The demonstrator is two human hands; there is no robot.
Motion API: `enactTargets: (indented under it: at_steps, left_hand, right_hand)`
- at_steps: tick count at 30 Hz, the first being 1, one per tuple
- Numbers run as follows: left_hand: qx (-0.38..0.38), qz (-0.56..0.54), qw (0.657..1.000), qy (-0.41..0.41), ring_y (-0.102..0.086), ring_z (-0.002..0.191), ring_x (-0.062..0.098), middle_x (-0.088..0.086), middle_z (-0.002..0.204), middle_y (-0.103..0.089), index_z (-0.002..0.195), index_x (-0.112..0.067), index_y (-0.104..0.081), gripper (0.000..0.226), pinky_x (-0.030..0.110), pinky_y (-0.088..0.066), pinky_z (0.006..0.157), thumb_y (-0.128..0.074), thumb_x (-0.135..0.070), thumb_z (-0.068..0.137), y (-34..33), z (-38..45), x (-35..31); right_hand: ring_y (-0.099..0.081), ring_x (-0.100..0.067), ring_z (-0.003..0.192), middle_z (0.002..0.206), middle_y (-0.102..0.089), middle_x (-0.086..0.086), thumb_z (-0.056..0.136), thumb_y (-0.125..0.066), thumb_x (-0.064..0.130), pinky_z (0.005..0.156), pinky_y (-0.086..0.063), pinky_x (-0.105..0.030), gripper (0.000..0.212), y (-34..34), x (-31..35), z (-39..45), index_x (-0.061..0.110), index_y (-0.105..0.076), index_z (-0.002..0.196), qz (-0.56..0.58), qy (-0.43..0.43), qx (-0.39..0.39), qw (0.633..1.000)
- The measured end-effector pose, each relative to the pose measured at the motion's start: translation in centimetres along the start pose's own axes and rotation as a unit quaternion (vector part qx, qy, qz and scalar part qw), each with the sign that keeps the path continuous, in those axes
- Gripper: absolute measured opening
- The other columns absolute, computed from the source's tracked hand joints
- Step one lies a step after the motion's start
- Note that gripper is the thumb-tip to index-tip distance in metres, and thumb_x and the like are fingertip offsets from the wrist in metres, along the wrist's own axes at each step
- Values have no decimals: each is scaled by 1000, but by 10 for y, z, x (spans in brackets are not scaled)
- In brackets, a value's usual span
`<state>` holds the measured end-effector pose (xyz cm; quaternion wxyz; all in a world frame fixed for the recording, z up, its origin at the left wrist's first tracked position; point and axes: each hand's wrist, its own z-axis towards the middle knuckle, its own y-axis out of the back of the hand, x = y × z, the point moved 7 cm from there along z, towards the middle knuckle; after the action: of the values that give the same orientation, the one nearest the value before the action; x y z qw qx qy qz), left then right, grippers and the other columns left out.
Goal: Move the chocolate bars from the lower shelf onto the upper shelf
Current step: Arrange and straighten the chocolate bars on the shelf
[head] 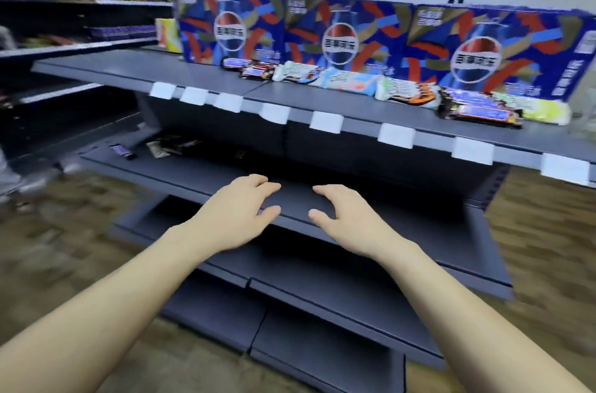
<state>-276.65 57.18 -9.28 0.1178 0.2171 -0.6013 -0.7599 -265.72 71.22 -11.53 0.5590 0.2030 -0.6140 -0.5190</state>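
Note:
Several chocolate bars (351,82) lie in a row on the upper shelf (290,96), in front of the cola boxes. On the lower shelf (225,173), at its far left, lie a dark purple bar (122,151) and a few wrappers (167,147) in shadow. My left hand (235,212) and my right hand (345,215) hover side by side over the front edge of the lower shelf, fingers relaxed and slightly curved, holding nothing. Both are well to the right of the bars on the lower shelf. The picture is blurred.
Three blue cola boxes (342,38) stand along the back of the upper shelf. White price-tag holders (325,120) line its front edge. Two more grey shelves (322,302) sit below. Another stocked rack (90,22) stands at the left. The floor (64,247) is brown.

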Motion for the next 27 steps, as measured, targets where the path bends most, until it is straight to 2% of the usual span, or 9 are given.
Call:
enactTargets:
  at_steps: [7,14,20,27]
  left_hand:
    - [-17,17,997,70,-34,135,16,-4,148,-36,145,-26,-38,52,30,-32,106,-45,-43,97,26,-38,142]
    - [-18,18,997,73,-37,132,16,-4,145,-41,144,-28,-39,52,32,-39,102,-47,-44,96,32,-43,260]
    - [-25,-4,997,71,-43,127,16,-6,139,-46,140,-28,-44,48,33,-42,99,-50,-41,94,18,-22,321]
    - [-22,-23,998,62,-44,125,16,-8,136,-47,138,-27,-46,45,28,-38,95,-49,-39,95,-17,37,367]
  right_hand:
    - [-30,-11,141,153,-36,6,95,-53,39,115,-29,-32,58,-85,103,81,23,-36,148,3,43,49,998]
    - [-29,-13,142,153,-36,7,96,-51,35,113,-29,-31,58,-163,183,151,25,-32,150,8,40,49,998]
    - [-31,-14,140,152,-37,6,96,-51,29,111,-30,-31,56,-209,205,197,24,-32,149,12,11,44,999]
    - [-33,-12,140,152,-36,7,96,-50,27,109,-35,-32,55,-247,178,266,25,-33,149,17,-20,49,998]
